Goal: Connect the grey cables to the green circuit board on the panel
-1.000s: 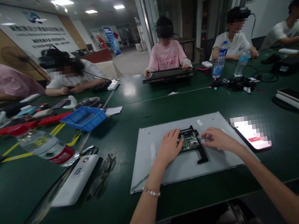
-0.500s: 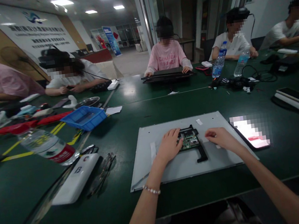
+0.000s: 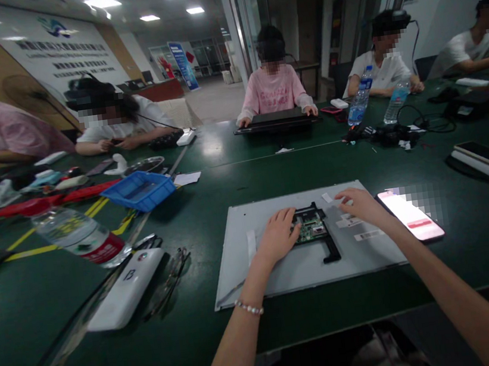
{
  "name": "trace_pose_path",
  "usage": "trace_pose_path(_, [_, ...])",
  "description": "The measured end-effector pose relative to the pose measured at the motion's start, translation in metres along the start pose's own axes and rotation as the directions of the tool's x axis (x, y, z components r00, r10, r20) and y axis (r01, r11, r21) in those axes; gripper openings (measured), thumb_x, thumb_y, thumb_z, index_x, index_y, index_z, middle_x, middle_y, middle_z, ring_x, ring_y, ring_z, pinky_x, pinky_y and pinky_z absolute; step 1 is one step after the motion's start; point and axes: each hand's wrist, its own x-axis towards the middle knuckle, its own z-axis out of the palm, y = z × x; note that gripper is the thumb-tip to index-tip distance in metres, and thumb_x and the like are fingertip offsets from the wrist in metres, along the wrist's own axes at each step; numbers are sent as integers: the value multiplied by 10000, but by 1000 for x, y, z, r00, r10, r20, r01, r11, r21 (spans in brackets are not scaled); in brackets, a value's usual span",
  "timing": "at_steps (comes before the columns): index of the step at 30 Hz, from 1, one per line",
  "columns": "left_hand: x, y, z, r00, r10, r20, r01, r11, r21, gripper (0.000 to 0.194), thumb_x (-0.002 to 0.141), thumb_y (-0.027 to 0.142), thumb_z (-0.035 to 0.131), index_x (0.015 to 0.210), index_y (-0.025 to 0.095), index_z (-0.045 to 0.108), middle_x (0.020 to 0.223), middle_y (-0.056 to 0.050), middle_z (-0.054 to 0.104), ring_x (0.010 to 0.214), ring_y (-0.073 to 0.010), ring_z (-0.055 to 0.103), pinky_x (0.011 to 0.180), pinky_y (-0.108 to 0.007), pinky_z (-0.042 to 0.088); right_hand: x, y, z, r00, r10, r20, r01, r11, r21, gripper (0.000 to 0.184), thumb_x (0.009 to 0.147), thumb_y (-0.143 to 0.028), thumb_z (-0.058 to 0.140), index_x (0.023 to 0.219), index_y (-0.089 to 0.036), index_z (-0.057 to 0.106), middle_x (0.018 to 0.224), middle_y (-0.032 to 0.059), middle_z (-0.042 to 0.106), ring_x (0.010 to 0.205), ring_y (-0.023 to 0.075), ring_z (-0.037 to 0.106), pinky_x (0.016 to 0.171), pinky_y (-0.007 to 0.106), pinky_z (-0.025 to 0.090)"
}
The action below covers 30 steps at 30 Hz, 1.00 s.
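A flat grey panel (image 3: 279, 274) lies on the green table in front of me. On its middle sits a green circuit board (image 3: 313, 231) in a black bracket (image 3: 332, 249). My left hand (image 3: 278, 235) rests flat over the board's left side, fingers stretched out, hiding part of it. Over the panel's upper right, my right hand (image 3: 360, 205) hovers with bent fingers slightly apart, and nothing shows between them. Below that hand are white labels (image 3: 368, 235) on the panel. A small white strip (image 3: 327, 198) lies near its fingertips.
A lit phone (image 3: 414, 218) lies right of the panel. To the left are a white power bank (image 3: 127, 288), a tilted water bottle (image 3: 83, 237), glasses (image 3: 167, 283) and a blue tray (image 3: 140, 191). Several people sit around the table; one holds a dark flat device (image 3: 277, 121).
My right hand has moved up and slightly right, its fingers parting from a closer pinch and uncovering the labels. My left hand stays on the board.
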Motion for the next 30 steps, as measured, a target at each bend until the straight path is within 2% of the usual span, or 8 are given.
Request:
trace_pose_path(6, [0,0,0,1000,-15,6,15,1000,-1,449,956,382,290,1364,199,323,1366,-82,427,1261,-220,384,1054,-394,296,41,11,15,999,-6,46,7,1000,-7,351,733,-166,612,1082,-158,643,1004,88,652,769,159,615,742,269,467])
trace_pose_path(11, [-1,1,-1,1000,-6,12,6,1000,8,432,957,370,290,1350,203,353,1370,-73,430,1275,-227,363,1054,-405,291,56,11,17,996,11,89,-6,999,-53,181,731,-143,596,885,-160,689,876,64,675,755,164,620,699,252,462])
trace_pose_path(14, [-1,1,-1,1000,-9,12,9,1000,6,427,957,373,288,1345,211,363,1368,-66,436,1274,-230,360,1043,-413,300,59,10,13,998,26,50,-23,997,-68,120,744,-159,577,798,-166,684,850,58,679,744,163,625,689,254,461])
trace_pose_path(18, [-1,2,1,999,-41,16,41,999,9,425,946,388,309,1331,223,383,1367,-62,442,1287,-239,339,1054,-446,271,62,-2,12,1000,19,5,-19,995,99,122,750,-192,574,816,-177,676,805,39,692,736,156,635,673,247,473])
trace_pose_path(22, [-2,2,1,998,-60,31,60,998,9,425,940,382,314,1333,232,379,1380,-53,435,1324,-250,284,1083,-503,199,68,-26,23,999,-40,22,32,953,301,148,753,-253,589,840,-172,678,780,33,704,720,151,644,671,244,488])
trace_pose_path(26, [-2,3,0,996,-74,40,75,997,-13,402,957,331,236,1325,270,387,1378,-26,445,1346,-236,258,1094,-559,108,76,-44,42,995,-74,74,50,958,281,130,738,-219,597,810,-183,698,744,23,706,704,146,644,658,234,480])
trace_pose_path(30, [-1,5,-2,996,-80,39,81,996,-31,420,967,331,182,1333,264,376,1373,-33,450,1347,-225,258,1094,-567,84,77,-48,54,989,-99,114,73,975,210,125,747,-190,595,801,-182,707,746,27,709,699,146,640,652,227,467])
